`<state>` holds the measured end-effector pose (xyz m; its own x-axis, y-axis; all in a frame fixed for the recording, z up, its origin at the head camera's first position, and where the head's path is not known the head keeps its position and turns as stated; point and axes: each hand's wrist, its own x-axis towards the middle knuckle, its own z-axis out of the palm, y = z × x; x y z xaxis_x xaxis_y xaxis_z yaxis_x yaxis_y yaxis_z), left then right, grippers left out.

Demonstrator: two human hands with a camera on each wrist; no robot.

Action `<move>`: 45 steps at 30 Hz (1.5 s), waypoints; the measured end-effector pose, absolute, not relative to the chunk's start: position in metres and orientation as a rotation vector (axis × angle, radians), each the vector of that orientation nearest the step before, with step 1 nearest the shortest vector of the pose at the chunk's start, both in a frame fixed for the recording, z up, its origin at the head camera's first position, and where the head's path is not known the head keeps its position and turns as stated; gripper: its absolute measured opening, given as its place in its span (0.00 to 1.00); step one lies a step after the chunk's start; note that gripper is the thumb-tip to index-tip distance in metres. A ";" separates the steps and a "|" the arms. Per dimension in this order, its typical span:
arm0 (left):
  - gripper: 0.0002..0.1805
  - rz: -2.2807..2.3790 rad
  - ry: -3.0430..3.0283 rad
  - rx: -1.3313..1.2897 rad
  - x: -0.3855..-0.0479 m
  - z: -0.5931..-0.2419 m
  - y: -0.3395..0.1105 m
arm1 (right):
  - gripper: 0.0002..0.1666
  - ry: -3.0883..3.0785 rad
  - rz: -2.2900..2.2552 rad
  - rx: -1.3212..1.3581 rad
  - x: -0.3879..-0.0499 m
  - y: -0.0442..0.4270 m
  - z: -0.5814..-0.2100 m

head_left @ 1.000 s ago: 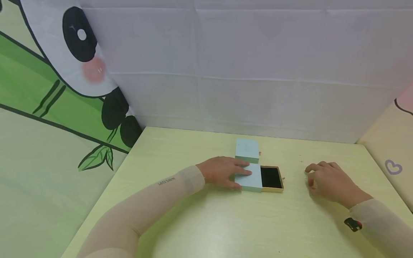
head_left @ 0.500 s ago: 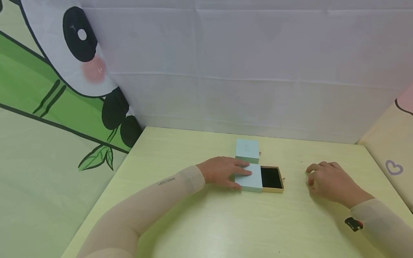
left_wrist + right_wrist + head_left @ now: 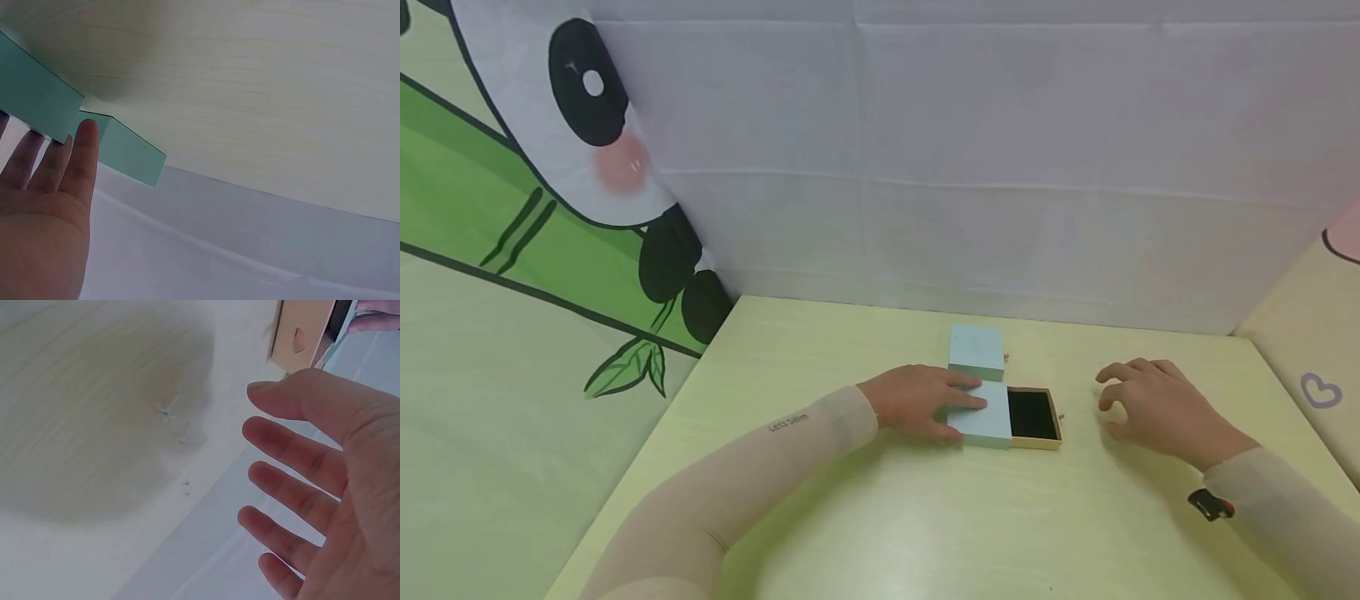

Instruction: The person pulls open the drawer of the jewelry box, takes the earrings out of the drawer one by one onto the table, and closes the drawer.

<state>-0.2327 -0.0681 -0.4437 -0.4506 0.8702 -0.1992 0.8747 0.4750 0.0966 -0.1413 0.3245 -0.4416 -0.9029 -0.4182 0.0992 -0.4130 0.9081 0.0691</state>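
Note:
My left hand [image 3: 917, 402] rests on top of a light blue drawer-style box [image 3: 996, 421], its fingers spread. The gold-edged drawer [image 3: 1032, 414] with a black lining is pulled out to the right. Just behind stands a second light blue box [image 3: 976, 348], its drawer pushed in and a small tab at its right side. My right hand [image 3: 1165, 412] hovers over the table to the right of the drawer, fingers loosely bent and holding nothing. Below its fingers, the right wrist view shows several tiny shiny pieces [image 3: 165, 414] on the tabletop, too small to identify.
The pale wooden table [image 3: 850, 517] meets a white cloth backdrop [image 3: 925, 233] behind the boxes. A cartoon-printed cloth [image 3: 565, 275] hangs at the left, and a cream panel with a heart [image 3: 1320, 390] stands at the right.
My right hand has lifted and shifted slightly left, and its fingers have spread wider. The left hand and both boxes stay in place.

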 end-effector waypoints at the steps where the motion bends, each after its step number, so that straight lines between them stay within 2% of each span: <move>1: 0.39 -0.029 2.502 1.503 -0.233 -0.444 -0.068 | 0.08 -2.959 -0.062 0.650 -0.142 0.322 -0.440; 17: 0.38 -0.014 2.491 1.507 -0.231 -0.443 -0.068 | 0.08 -2.999 0.032 0.680 -0.154 0.283 -0.440; 24: 0.39 -0.012 2.491 1.506 -0.232 -0.443 -0.068 | 0.04 -2.986 0.057 0.712 -0.158 0.277 -0.445; 37: 0.39 -0.019 2.497 1.508 -0.231 -0.442 -0.068 | 0.12 -2.958 0.054 0.749 -0.158 0.276 -0.448; 45: 0.39 -0.020 2.498 1.504 -0.231 -0.442 -0.068 | 0.12 -2.977 0.049 0.733 -0.157 0.274 -0.446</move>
<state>-0.2312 -0.0683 -0.4423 -0.4493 0.8709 -0.1990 0.8740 0.4747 0.1039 -0.1566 0.2743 -0.4456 -0.8831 -0.4621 0.0809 -0.4645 0.8855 -0.0133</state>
